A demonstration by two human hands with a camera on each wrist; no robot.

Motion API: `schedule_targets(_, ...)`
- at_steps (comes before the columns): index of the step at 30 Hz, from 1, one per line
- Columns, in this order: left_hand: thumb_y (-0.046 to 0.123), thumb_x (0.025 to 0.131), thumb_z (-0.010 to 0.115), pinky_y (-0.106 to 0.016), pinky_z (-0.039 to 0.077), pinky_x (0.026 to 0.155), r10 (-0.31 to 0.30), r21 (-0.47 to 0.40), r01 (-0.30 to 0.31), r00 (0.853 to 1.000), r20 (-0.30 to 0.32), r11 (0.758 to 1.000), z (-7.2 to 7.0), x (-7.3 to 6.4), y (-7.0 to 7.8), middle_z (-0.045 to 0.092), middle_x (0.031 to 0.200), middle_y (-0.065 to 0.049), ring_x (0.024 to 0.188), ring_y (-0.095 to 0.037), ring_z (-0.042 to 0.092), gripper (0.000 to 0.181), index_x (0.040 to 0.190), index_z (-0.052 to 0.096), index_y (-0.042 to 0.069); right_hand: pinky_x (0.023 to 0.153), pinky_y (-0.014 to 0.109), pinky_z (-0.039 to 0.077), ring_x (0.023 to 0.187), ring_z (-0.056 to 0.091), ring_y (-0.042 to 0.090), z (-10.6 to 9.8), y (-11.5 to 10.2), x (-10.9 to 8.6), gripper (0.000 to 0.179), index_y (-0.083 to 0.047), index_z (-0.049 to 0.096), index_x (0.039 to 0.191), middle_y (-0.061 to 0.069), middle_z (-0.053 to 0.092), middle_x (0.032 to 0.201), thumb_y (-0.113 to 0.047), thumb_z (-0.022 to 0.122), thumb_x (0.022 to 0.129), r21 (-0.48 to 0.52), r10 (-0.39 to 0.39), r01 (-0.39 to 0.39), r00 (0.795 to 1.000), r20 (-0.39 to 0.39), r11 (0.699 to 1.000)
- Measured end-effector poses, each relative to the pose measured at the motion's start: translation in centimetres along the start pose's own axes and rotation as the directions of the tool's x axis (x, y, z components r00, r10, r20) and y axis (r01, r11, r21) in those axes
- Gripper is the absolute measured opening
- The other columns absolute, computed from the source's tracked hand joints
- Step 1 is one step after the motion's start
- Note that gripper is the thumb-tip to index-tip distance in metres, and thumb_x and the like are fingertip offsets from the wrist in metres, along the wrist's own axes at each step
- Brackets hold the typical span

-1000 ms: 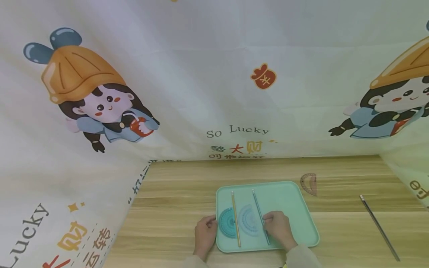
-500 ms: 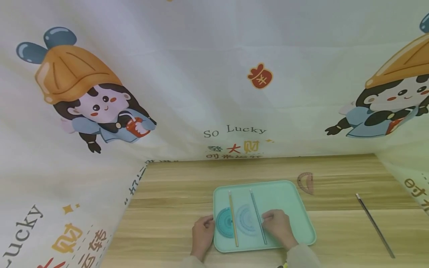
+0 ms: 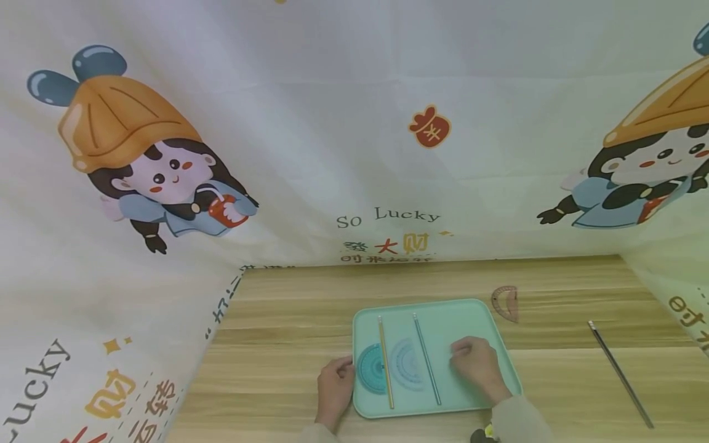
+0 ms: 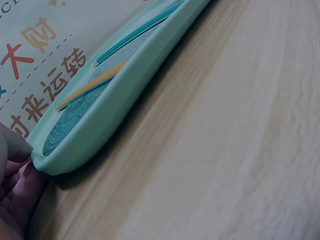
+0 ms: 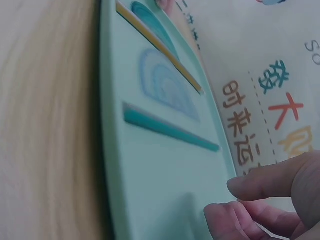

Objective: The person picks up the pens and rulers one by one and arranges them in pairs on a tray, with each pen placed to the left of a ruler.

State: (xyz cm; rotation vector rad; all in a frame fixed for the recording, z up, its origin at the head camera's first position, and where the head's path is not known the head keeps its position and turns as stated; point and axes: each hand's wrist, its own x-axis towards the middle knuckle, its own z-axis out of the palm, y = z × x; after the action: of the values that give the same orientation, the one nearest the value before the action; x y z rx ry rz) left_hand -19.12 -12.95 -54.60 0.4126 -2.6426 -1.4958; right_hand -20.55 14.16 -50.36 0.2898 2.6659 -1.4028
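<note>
A mint-green tray (image 3: 443, 401) lies on the wooden table. On it, from left to right, are a teal protractor (image 3: 370, 369), a yellow pencil (image 3: 386, 363), a pale clear protractor (image 3: 407, 364) and a teal pencil (image 3: 426, 358). My left hand (image 3: 335, 387) pinches the tray's left rim; the left wrist view shows the thumb (image 4: 17, 145) on that edge. Over the right part of the tray is my right hand (image 3: 477, 364), fingers loosely bent and nothing held. In the right wrist view its thumb (image 5: 265, 182) stands slightly apart from the fingers.
A reddish clear protractor (image 3: 506, 303) lies behind the tray's right back corner. Farther right, a dark pencil (image 3: 620, 373) rests on the wooden table (image 3: 559, 394). A white printed curtain (image 3: 310, 154) encloses the back and sides.
My right hand has let go of the teal pencil and moved right, away from it. The left hand stays at the tray's left rim. The head view has shifted slightly.
</note>
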Motion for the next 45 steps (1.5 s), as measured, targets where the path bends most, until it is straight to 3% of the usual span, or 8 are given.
schedule_targets(11,0.007,0.088,0.056,-0.027,0.051,0.068,-0.008,0.004,0.008,1.000,-0.005,1.000,0.1,0.1,-0.2,0.067,0.094,-0.007,0.079,-0.014,0.059,0.026,0.110,0.068,0.001,0.062,0.033,0.054,0.073,0.065,0.023,-3.3,1.2,1.1,0.031,0.012,0.060,0.109,0.027,0.065,0.097,-0.005,0.057,0.083,0.003,0.011,-0.010,1.000,-0.018,1.000)
schedule_targets(20,0.007,0.088,0.056,-0.027,0.050,0.067,0.008,0.004,-0.008,1.000,-0.003,1.000,0.0,0.2,-0.3,0.067,0.095,-0.007,0.079,-0.013,0.059,0.025,0.110,0.068,0.002,0.056,0.030,0.053,0.061,0.063,0.016,-5.2,2.2,2.0,0.036,0.014,0.057,0.114,0.035,0.060,0.109,-0.008,0.053,0.087,0.012,0.030,-0.030,0.999,-0.033,0.999)
schedule_targets(25,0.007,0.088,0.056,-0.025,0.050,0.066,0.004,0.001,-0.004,1.000,-0.003,1.000,-0.1,0.2,-0.1,0.067,0.093,-0.006,0.078,-0.013,0.058,0.025,0.109,0.068,0.002,0.056,0.029,0.053,0.061,0.064,0.016,-5.9,2.6,2.4,0.038,0.015,0.056,0.115,0.034,0.060,0.107,-0.009,0.051,0.086,0.031,0.037,-0.035,0.997,-0.063,0.999)
schedule_targets(30,0.007,0.088,0.056,-0.024,0.049,0.066,0.004,-0.004,-0.004,1.000,0.006,1.000,-0.1,0.1,-0.1,0.067,0.092,-0.006,0.078,-0.013,0.058,0.025,0.109,0.068,0.002,0.055,0.027,0.049,0.063,0.061,0.016,-6.5,2.9,2.6,0.041,0.015,0.055,0.117,0.028,0.064,0.093,-0.012,0.045,0.088,0.036,0.050,-0.047,0.994,-0.098,0.998)
schedule_targets(35,0.007,0.088,0.056,-0.024,0.048,0.065,0.010,-0.007,-0.010,1.000,0.008,1.000,-0.1,0.0,-0.1,0.067,0.092,-0.006,0.078,-0.013,0.058,0.025,0.110,0.068,0.001,0.058,0.027,0.047,0.073,0.061,0.024,-7.0,3.2,3.1,0.040,0.015,0.056,0.115,0.027,0.064,0.092,-0.015,0.045,0.090,0.037,0.051,-0.047,0.988,-0.144,0.998)
schedule_targets(40,0.006,0.088,0.056,-0.023,0.048,0.066,0.009,-0.006,-0.009,1.000,0.004,1.000,-0.1,0.1,-0.2,0.067,0.092,-0.006,0.078,-0.013,0.059,0.025,0.109,0.068,0.002,0.072,0.042,0.052,0.094,0.059,0.044,-7.5,3.3,3.7,0.042,0.015,0.054,0.117,0.034,0.059,0.109,-0.015,0.047,0.089,-0.002,0.053,-0.054,0.987,-0.154,0.999)
schedule_targets(45,0.006,0.088,0.056,-0.023,0.048,0.066,0.010,-0.004,-0.010,1.000,0.006,1.000,-0.1,0.1,-0.3,0.067,0.093,-0.006,0.079,-0.013,0.059,0.025,0.109,0.068,0.002,0.078,0.051,0.050,0.099,0.056,0.050,-7.8,3.6,4.4,0.039,0.016,0.057,0.110,0.036,0.059,0.110,-0.013,0.050,0.085,-0.017,0.041,-0.045,0.983,-0.179,0.999)
